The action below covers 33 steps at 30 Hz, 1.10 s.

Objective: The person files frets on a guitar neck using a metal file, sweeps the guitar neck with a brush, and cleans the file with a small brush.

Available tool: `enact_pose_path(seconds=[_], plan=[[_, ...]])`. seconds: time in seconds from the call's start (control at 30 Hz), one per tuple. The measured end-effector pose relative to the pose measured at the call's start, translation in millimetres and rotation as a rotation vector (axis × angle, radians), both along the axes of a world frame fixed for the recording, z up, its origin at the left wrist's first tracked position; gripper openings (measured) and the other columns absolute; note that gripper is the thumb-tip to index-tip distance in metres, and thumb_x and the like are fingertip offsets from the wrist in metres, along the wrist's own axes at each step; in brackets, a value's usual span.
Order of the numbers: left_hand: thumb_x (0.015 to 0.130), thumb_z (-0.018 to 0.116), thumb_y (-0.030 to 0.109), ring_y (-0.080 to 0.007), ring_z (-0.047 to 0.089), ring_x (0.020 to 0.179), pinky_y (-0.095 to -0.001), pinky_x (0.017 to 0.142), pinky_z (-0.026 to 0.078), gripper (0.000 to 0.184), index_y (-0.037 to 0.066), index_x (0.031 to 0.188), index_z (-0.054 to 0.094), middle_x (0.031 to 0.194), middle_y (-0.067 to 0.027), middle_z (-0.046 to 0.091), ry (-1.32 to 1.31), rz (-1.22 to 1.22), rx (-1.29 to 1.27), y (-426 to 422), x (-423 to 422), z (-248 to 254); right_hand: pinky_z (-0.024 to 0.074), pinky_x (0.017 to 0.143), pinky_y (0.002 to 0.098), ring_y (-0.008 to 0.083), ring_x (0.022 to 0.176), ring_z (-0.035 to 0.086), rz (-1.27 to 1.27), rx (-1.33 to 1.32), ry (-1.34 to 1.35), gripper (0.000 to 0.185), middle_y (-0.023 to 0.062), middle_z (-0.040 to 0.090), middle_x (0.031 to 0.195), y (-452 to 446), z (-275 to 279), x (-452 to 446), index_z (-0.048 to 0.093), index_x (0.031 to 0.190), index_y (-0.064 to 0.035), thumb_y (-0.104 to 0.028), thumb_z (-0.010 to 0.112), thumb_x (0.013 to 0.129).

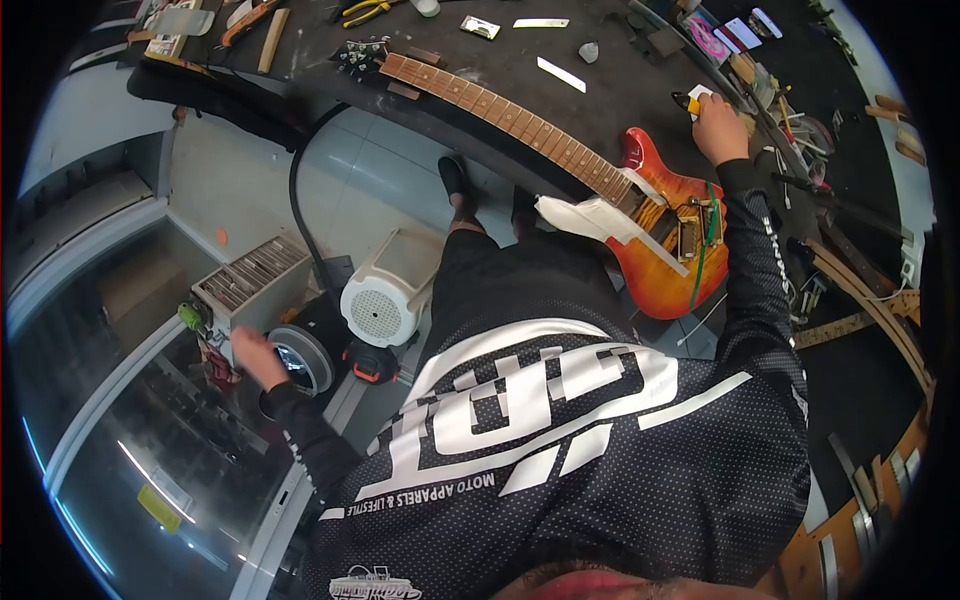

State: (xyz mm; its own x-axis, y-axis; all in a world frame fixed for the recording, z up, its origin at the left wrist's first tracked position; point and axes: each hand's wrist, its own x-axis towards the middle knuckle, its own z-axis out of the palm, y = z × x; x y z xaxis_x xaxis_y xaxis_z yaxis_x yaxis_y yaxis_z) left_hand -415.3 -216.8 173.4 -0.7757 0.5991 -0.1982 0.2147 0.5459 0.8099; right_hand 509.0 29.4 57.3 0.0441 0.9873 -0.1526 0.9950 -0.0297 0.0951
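Observation:
An electric guitar with a red-to-amber body [652, 275] lies on the dark workbench [640, 95], its neck [510, 117] pointing to the upper left. White paper and tape cover part of the body, and a green band crosses it near the bridge. My right hand [722, 130], beyond the body, is closed around a small yellow and black object [686, 102]. On the far left, away from the guitar, my left hand [257, 358] is beside a box of thin slats [255, 280]. Its fingers are blurred, and I cannot make out any held item.
Yellow-handled pliers [365, 12] and metal strips [561, 75] lie on the bench's far side. Assorted tools and a pink coil [706, 38] crowd the right. A white stool [382, 300] stands on the floor near my legs. A glass-fronted cabinet [130, 440] is at the left.

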Motion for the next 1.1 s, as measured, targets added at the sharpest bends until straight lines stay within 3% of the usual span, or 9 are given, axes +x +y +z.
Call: enact_pose_path(seconds=[0.1,0.2,0.33,0.43,0.53,0.6,0.73,1.0,1.1], plan=[[0.114,0.056,0.029,-0.0066,0.047,0.065,-0.0254,0.055,0.042,0.023,0.011,0.102,0.062,0.081,0.0036,0.046,-0.113,-0.148,0.079,91.1,162.4,-9.8,0.0602,0.090,0.0578,0.0458,0.111,0.073,-0.039,-0.144,-0.064,0.023,0.0216,0.069,0.124,-0.2,-27.4,7.0,0.065,0.118,-0.0037,-0.008,0.064,0.096],[0.114,0.059,0.020,-0.0065,0.043,0.066,-0.0261,0.060,0.042,0.020,0.002,0.116,0.067,0.080,0.0035,0.045,-0.339,-0.331,0.065,143.1,251.8,-25.0,0.0602,0.092,0.0575,0.0471,0.112,0.072,-0.064,-0.135,-0.034,0.028,0.0234,0.068,0.127,-7.1,-45.1,6.8,0.066,0.123,-0.0046,-0.005,0.064,0.095],[0.116,0.057,0.020,-0.0125,0.053,0.076,-0.0331,0.074,0.051,0.027,-0.004,0.120,0.067,0.083,-0.0004,0.053,-0.824,-0.406,0.097,180.8,338.1,-31.8,0.0600,0.090,0.0551,0.0446,0.110,0.074,-0.094,0.184,0.120,0.039,0.0207,0.067,0.127,-17.3,-15.9,-37.6,0.067,0.133,-0.0063,0.001,0.063,0.096],[0.116,0.057,0.020,-0.0145,0.056,0.078,-0.0363,0.078,0.054,0.029,-0.006,0.119,0.070,0.084,-0.0022,0.056,-0.961,-0.654,0.005,188.3,364.2,-54.8,0.0586,0.095,0.0483,0.0386,0.110,0.072,-0.153,0.329,0.567,0.027,0.0177,0.070,0.122,-27.1,8.2,-116.8,0.071,0.127,-0.0051,-0.005,0.064,0.102],[0.116,0.057,0.019,-0.0145,0.056,0.077,-0.0363,0.077,0.054,0.030,-0.006,0.118,0.072,0.083,-0.0028,0.056,-1.094,-0.708,-0.007,195.9,387.2,-74.2,0.0568,0.092,0.0328,0.0174,0.106,0.071,-0.274,0.053,1.103,0.020,0.0076,0.074,0.115,-37.3,25.0,-210.2,0.074,0.126,-0.0040,-0.013,0.067,0.110],[0.115,0.058,0.019,-0.0142,0.056,0.077,-0.0362,0.076,0.054,0.030,-0.007,0.119,0.072,0.082,-0.0027,0.055,-1.170,-0.759,-0.030,198.0,390.3,-91.2,0.0561,0.097,0.0310,0.0116,0.112,0.069,-0.442,-0.142,1.454,0.025,0.0030,0.074,0.121,-40.7,30.5,-260.1,0.072,0.133,-0.0037,-0.017,0.067,0.113],[0.116,0.058,0.021,-0.0133,0.055,0.075,-0.0351,0.074,0.053,0.032,-0.008,0.120,0.072,0.080,-0.0022,0.055,-1.264,-0.847,-0.091,195.7,391.7,-118.0,0.0560,0.097,0.0278,0.0097,0.113,0.068,-0.578,-0.225,1.745,0.027,0.0045,0.074,0.119,-44.8,22.4,-305.6,0.070,0.130,0.0008,-0.022,0.065,0.116],[0.115,0.062,0.019,-0.0112,0.056,0.072,-0.0319,0.071,0.053,0.029,-0.007,0.121,0.073,0.081,-0.0020,0.059,-1.345,-0.945,-0.171,190.6,388.2,-136.3,0.0441,0.069,0.0197,0.0015,0.081,0.053,-0.590,-0.288,1.903,0.027,-0.0021,0.071,0.111,-60.9,4.2,-305.7,0.071,0.129,-0.0040,-0.027,0.061,0.118],[0.114,0.066,0.017,-0.0087,0.058,0.069,-0.0273,0.067,0.051,0.025,-0.006,0.124,0.072,0.083,-0.0009,0.063,-1.342,-1.025,-0.178,192.1,381.9,-144.4,0.0453,0.071,0.0197,0.0024,0.082,0.054,-0.613,-0.279,1.946,0.028,-0.0018,0.072,0.110,-66.7,4.2,-307.4,0.071,0.129,-0.0038,-0.027,0.059,0.119]])
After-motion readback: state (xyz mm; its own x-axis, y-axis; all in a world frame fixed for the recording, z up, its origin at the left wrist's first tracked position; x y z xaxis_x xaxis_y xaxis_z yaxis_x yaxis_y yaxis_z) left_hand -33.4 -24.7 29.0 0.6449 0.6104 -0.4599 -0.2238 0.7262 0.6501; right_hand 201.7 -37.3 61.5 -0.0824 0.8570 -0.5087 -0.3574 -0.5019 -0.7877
